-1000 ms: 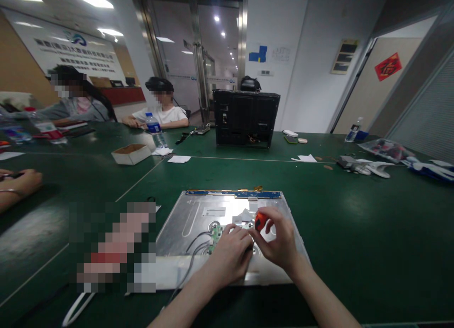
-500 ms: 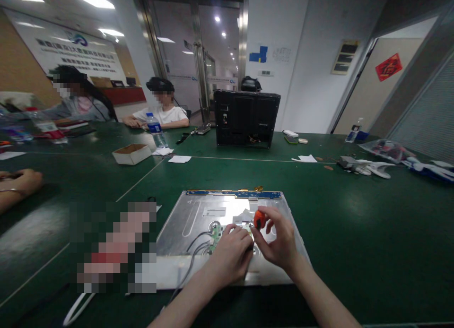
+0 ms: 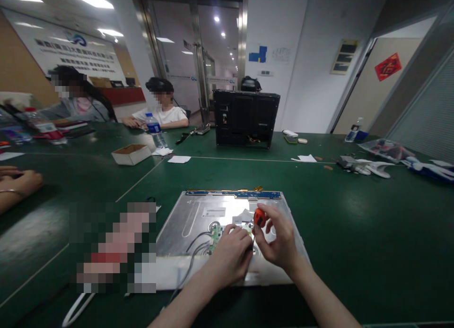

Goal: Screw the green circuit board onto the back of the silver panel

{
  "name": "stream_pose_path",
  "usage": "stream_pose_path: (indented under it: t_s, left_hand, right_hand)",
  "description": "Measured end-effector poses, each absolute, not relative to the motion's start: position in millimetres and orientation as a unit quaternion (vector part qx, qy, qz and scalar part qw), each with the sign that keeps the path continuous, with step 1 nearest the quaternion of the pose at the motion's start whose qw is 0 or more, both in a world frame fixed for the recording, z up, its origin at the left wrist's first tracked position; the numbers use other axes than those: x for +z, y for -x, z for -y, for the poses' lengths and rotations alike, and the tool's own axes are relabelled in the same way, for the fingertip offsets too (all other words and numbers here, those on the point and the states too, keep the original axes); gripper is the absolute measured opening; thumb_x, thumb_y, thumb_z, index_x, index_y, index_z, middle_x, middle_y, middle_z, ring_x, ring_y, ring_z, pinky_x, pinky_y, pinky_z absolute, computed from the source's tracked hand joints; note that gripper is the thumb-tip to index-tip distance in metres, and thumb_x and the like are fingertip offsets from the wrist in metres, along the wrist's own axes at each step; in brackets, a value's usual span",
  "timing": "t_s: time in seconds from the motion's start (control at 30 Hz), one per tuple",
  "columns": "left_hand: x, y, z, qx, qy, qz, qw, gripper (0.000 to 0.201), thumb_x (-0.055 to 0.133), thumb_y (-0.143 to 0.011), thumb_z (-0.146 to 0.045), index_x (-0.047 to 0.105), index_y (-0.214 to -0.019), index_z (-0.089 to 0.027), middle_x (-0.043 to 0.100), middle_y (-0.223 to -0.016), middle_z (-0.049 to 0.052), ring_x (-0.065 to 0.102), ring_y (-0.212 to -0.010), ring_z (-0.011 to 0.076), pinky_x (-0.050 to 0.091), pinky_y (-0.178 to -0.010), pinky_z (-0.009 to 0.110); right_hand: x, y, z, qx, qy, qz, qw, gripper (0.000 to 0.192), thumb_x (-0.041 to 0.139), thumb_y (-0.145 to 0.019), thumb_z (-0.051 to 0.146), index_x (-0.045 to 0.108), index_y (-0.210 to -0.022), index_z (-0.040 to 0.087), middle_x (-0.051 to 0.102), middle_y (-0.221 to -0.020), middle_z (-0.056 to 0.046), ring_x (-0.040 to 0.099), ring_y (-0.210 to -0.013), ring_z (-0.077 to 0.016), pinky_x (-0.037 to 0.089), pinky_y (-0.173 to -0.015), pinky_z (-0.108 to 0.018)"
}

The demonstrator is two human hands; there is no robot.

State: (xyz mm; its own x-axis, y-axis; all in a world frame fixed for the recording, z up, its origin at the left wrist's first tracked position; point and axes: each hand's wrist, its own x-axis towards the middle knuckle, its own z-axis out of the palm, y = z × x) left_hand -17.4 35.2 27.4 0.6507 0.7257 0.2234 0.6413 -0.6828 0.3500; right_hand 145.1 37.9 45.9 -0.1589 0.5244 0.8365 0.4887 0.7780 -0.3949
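Lying flat on the green table (image 3: pixel 354 257), the metal panel (image 3: pixel 170 245) carries a blue circuit strip (image 3: pixel 220 194) along its far edge and a small green board (image 3: pixel 215 234) near its middle. Grey cables (image 3: pixel 193 264) run from that board over the panel's near edge. Left of the panel, close beside it, is a reddish thing (image 3: pixel 117 238) blurred into blocks, with a white cord loop (image 3: pixel 73 309) at its near end. Farther left of the panel rests a co-worker's hand (image 3: pixel 23 185). Well beyond the panel's far edge stand a black monitor housing (image 3: pixel 246 115), an open box (image 3: pixel 131 155) and a blue-labelled bottle (image 3: pixel 154 126); two people sit past them, to the left. A grey-and-white item (image 3: pixel 369 167) lies well off to the panel's right, on the far side.

Over the middle of the panel, the left hand (image 3: pixel 232 252) covers much of the green board, palm down with fingers bent; whether it pinches anything cannot be told. Just to its right, above the panel, the right hand (image 3: pixel 278 233) has thumb and fingers closed about the orange handle of a screwdriver (image 3: pixel 259 218), whose thin shaft points down; its tip is hidden.
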Motion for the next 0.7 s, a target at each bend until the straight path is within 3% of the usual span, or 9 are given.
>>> stream_pose_path:
  t_s: [0.23,0.5,0.7]
  left_hand:
    - [25.2,18.1,-36.3,0.17,-0.902,-0.379,0.114,0.015,0.052,-0.081,-0.014,0.06,-0.092,-0.02,0.066,-0.097,0.006,0.058,-0.096,0.0239,0.036,-0.096,0.043]
    - [28.5,17.0,-35.4,0.169,-0.901,-0.383,0.115,0.014,0.052,-0.082,-0.014,0.06,-0.092,-0.02,0.066,-0.098,0.007,0.058,-0.098,0.0241,0.036,-0.097,0.043]
    - [28.0,17.8,-34.3,0.173,-0.9,-0.385,0.111,0.012,0.052,-0.082,-0.014,0.06,-0.089,-0.02,0.066,-0.095,0.006,0.059,-0.095,0.0232,0.037,-0.096,0.042]
  right_hand:
    - [46.7,-145.9,-39.7,0.006,0.339,0.747,0.572,0.039,0.063,-0.084,0.019,0.047,-0.12,0.023,0.057,-0.091,-0.004,0.056,-0.064,-0.0114,0.048,-0.044,-0.021]
    - [47.0,-144.9,-38.7,0.01,0.348,0.756,0.554,0.053,0.055,-0.084,0.012,0.042,-0.135,0.022,0.058,-0.094,-0.006,0.057,-0.066,-0.0118,0.05,-0.048,-0.022]
    - [47.9,-144.4,-38.4,0.011,0.33,0.757,0.564,0.047,0.055,-0.081,0.013,0.043,-0.126,0.021,0.062,-0.093,-0.005,0.058,-0.063,-0.0119,0.048,-0.044,-0.021]
